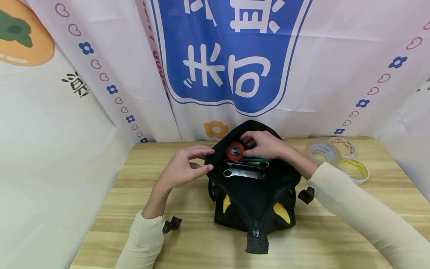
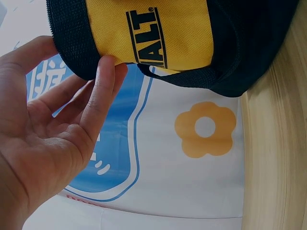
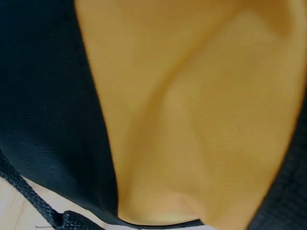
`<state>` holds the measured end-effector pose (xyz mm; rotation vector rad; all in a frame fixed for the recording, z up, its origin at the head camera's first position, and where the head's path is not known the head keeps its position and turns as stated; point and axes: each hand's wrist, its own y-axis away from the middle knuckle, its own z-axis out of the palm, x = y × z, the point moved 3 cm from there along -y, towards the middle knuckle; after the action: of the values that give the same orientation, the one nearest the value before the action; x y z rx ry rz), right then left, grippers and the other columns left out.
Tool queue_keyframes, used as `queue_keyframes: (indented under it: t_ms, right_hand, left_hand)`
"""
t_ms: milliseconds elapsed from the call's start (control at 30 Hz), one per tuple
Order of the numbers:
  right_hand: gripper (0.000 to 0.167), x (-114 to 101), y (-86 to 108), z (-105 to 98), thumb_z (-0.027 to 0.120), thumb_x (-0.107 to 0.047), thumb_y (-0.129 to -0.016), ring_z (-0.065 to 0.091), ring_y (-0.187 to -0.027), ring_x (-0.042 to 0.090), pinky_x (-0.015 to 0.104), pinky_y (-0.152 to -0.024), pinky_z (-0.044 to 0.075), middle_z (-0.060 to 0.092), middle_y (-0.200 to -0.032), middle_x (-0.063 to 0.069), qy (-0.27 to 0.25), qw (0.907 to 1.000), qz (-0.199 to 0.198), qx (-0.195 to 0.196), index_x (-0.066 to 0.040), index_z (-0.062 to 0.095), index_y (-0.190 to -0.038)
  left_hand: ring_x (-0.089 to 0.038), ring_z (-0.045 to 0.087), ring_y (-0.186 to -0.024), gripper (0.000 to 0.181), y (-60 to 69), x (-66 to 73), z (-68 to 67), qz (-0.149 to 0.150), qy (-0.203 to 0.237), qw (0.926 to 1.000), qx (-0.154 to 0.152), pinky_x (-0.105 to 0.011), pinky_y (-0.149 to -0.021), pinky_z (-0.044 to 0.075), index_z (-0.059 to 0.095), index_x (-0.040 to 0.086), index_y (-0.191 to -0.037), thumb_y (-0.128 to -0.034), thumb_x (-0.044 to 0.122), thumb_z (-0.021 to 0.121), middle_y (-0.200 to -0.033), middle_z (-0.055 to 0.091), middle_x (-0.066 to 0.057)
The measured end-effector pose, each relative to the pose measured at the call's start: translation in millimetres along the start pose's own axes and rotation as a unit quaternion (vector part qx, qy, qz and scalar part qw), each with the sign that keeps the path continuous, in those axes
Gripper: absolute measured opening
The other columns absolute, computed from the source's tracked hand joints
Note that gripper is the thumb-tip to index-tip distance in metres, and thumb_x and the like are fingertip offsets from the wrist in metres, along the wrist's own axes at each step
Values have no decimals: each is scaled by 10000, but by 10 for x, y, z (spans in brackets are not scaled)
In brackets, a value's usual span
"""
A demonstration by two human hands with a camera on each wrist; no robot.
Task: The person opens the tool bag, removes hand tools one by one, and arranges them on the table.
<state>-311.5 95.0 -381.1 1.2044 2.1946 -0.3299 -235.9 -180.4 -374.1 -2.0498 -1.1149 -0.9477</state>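
A black and yellow tool bag stands unzipped, its mouth spread wide. My left hand holds the left rim; the left wrist view has the thumb of that hand on one side of the zipper edge and fingers against the yellow panel. Inside the mouth, my right hand hovers with bent, parted fingers, its thumb tip beside a red tape roll. Below the roll lie wrenches and other tools. Only bag fabric shows in the right wrist view, no hand.
Several tape rolls lie right of the bag on the wooden table, including a clear one and a yellow-lined one. A printed cloth hangs behind the table. The bag's zipper end points toward the front edge.
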Motion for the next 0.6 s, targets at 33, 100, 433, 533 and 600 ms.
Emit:
queue_keyframes:
  t_ms: [33, 100, 433, 533, 600]
  right_hand:
    - [528, 11, -12, 15, 757, -155, -980, 691, -1276, 361, 516, -1120, 561, 678, -1407, 221, 19, 10000, 16, -37, 11, 603, -1456]
    - [530, 38, -31, 43, 749, -158, -986, 680, -1291, 372, 521, -1128, 553, 665, -1427, 226, 48, 9999, 38, -95, 20, 595, -1462]
    - [586, 168, -116, 232, 768, -158, -970, 644, -1345, 387, 518, -1147, 543, 627, -1484, 236, -62, 9999, 116, -64, 39, 565, -1483]
    - [596, 189, -137, 280, 779, -155, -962, 642, -1341, 392, 518, -1137, 548, 636, -1467, 241, 15, 9999, 108, 64, 42, 566, -1482]
    - [598, 189, -147, 307, 774, -150, -957, 639, -1340, 397, 522, -1134, 547, 642, -1454, 246, 68, 9999, 69, 142, 47, 565, -1481]
  left_hand:
    - [-315, 705, -1205, 424, 1, 0, 0, -4, -14, 10000, -4, -327, -880, 679, 730, 42, -1360, -947, 100, 807, -1441, 687, -125]
    - [-314, 701, -1212, 424, 2, 1, -1, -4, -55, 10000, -10, -336, -883, 679, 730, 47, -1362, -949, 107, 807, -1443, 686, -122]
    - [-313, 700, -1209, 423, 6, -1, -5, 42, -133, 9999, -13, -272, -868, 670, 730, 47, -1363, -952, 109, 805, -1439, 689, -123]
    - [-312, 698, -1214, 425, 10, -4, -8, 21, -160, 9999, -9, -270, -872, 669, 729, 53, -1367, -954, 118, 806, -1444, 686, -119]
    - [-311, 697, -1215, 426, 11, -8, -9, 9, -179, 9998, -3, -269, -873, 668, 729, 56, -1368, -954, 121, 807, -1445, 685, -117]
